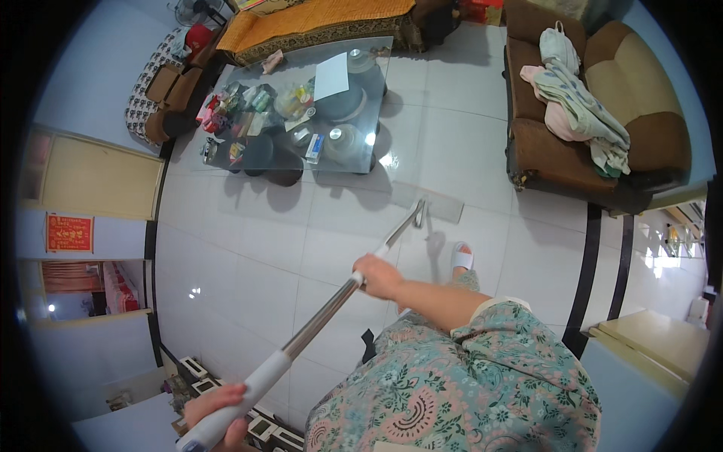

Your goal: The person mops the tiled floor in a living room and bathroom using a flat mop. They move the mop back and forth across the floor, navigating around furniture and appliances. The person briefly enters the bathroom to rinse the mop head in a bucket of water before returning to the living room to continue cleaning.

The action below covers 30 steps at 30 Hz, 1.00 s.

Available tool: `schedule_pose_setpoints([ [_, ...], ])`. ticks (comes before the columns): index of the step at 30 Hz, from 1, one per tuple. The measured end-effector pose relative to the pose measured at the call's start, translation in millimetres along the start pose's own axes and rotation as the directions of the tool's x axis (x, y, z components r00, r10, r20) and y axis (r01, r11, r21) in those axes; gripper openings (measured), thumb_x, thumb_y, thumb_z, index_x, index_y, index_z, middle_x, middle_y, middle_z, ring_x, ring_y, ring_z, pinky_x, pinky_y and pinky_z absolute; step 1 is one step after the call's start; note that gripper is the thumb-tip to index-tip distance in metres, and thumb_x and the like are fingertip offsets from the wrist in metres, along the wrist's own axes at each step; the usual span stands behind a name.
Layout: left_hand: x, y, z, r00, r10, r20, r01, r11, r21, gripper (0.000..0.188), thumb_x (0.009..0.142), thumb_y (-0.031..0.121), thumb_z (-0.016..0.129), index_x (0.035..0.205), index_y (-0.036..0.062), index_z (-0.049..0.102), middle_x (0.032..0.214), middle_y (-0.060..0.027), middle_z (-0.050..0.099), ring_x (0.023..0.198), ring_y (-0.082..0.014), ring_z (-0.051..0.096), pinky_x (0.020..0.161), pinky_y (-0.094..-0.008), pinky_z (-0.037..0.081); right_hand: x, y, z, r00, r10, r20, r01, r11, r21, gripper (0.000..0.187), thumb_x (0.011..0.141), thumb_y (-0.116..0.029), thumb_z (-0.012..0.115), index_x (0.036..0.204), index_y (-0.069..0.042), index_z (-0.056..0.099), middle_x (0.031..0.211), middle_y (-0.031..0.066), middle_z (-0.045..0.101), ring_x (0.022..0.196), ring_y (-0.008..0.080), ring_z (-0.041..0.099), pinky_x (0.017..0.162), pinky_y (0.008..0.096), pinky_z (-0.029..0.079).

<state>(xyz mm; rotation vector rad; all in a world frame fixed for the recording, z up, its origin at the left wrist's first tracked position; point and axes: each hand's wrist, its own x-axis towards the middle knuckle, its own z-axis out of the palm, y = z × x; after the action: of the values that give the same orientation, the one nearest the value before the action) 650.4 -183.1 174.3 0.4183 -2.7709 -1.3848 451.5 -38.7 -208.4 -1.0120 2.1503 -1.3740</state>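
A flat mop (321, 319) with a white grip and a metal pole runs diagonally from the lower left toward the middle of the view. At its top end, my left hand (215, 411) is wrapped round the thick white grip. Farther down, my right hand (379, 277) closes round the pole near a white collar. The pale rectangular mop head (446, 207) lies flat on the glossy tile floor (248, 226), between the glass table and my slippered foot (462, 256).
A glass coffee table (226, 162) crowded with bags, jars and a white sheet stands ahead to the left, with stools under it. A brown sofa (520, 151) holding bundled cloths is at right. Another sofa (324, 34) lies beyond the table. A pale cabinet (648, 343) stands lower right.
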Motion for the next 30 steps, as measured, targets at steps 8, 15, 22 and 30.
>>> schedule_pose_setpoints([
  [8, -59.1, -46.2, -33.8, 0.906, 0.423, 0.019, -0.419, 0.902, -0.101, 0.033, 0.071, 0.004, 0.055, 0.098, -0.015, 0.054, 0.096, -0.0322, 0.058, 0.088, -0.0382, 0.061, 0.077, -0.0473, 0.05, -40.6, -45.5, 41.2, 0.98, 0.086, 0.18, -0.065, 0.99, -0.124, 0.016, 0.072, -0.015, 0.064, 0.088, -0.014, 0.061, 0.087, 0.0078, 0.059, 0.094, 0.0273, 0.054, 0.077, 0.0388, 0.046],
  [15, -45.8, -72.4, 52.1, 0.948, 0.088, -0.306, -0.138, 0.98, -0.145, 0.026, 0.076, 0.013, 0.056, 0.095, -0.0036, 0.057, 0.1, -0.0237, 0.06, 0.093, -0.0285, 0.059, 0.086, -0.0383, 0.044, -73.3, 7.1, -19.4, 0.971, 0.231, -0.064, -0.239, 0.948, -0.209, 0.021, 0.069, -0.005, 0.061, 0.089, -0.013, 0.06, 0.093, 0.0071, 0.06, 0.099, 0.0268, 0.053, 0.081, 0.0386, 0.046],
  [22, 2.2, -42.8, 196.2, 0.993, -0.02, -0.118, -0.008, 0.973, -0.232, 0.024, 0.082, 0.017, 0.051, 0.1, 0.0028, 0.057, 0.107, -0.0168, 0.061, 0.065, -0.0085, 0.042, 0.06, -0.0221, 0.033, -155.7, 108.4, -125.3, 0.879, 0.457, -0.133, -0.476, 0.847, -0.237, 0.023, 0.073, -0.001, 0.059, 0.093, -0.012, 0.061, 0.099, 0.007, 0.058, 0.104, 0.0273, 0.052, 0.085, 0.0382, 0.046],
  [30, 50.2, 40.0, 332.1, 0.99, -0.119, -0.071, 0.086, 0.93, -0.356, 0.027, 0.091, 0.027, 0.043, 0.104, 0.0058, 0.053, 0.113, -0.0105, 0.058, 0.054, -0.0019, 0.035, 0.044, -0.0168, 0.027, -236.4, 187.5, -252.9, 0.837, 0.52, -0.17, -0.543, 0.828, -0.14, 0.024, 0.073, 0.004, 0.055, 0.09, -0.012, 0.059, 0.098, 0.0047, 0.056, 0.105, 0.0258, 0.05, 0.085, 0.0368, 0.046],
])
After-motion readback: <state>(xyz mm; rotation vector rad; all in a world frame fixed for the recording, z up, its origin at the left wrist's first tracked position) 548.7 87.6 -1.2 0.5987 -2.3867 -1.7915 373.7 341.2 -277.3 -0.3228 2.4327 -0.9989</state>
